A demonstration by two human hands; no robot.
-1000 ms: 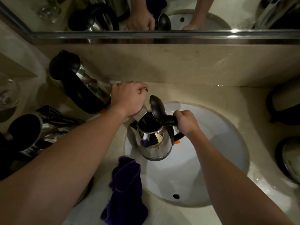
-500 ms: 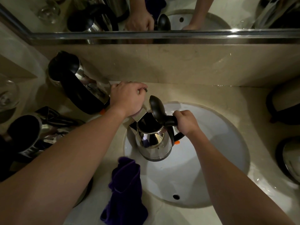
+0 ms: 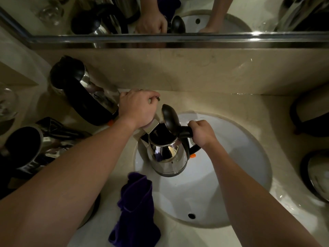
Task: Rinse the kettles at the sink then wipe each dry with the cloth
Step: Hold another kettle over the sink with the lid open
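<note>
Almost nothing has changed since the earlier frames — the rinse seems to be on hold at filling. From the left, the left hand stays curled over the tap. The kettle hangs lid-open over the sink, its handle still gripped by the right hand. The cloth waits untouched on the counter.

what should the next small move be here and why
Probably turn the tap on: the left hand grips the faucet handle, while the right hand holds the kettle by its handle over the sink, lid open under the spout. No water flow is visible yet.
</note>
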